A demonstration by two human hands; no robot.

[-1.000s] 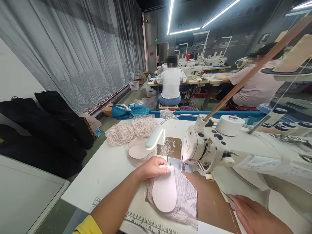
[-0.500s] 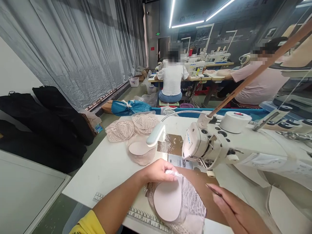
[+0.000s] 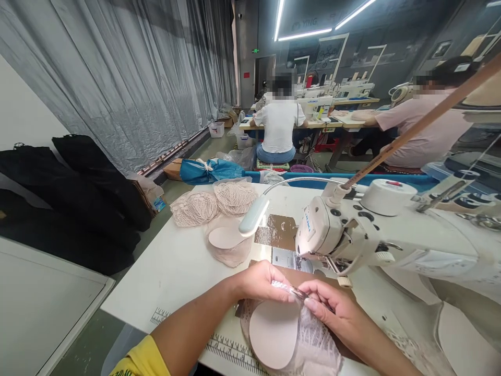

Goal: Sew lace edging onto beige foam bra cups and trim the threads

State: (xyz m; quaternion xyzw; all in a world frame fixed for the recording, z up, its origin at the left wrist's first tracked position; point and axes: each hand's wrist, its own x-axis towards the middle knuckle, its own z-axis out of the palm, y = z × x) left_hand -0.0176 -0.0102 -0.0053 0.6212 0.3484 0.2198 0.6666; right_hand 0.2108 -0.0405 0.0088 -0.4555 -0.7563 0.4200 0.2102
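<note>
My right hand, well apart from my left hand a moment ago, now meets it just on my side of the sewing machine. The lace piece lies below my hands, spreading from the machine toward me. My left thumb and fingers still pinch its machine-side edge; my right fingers close around a slim dark tool at that edge. The lace looks pale pink and openwork, its rounded panel smooth and plain.
</note>
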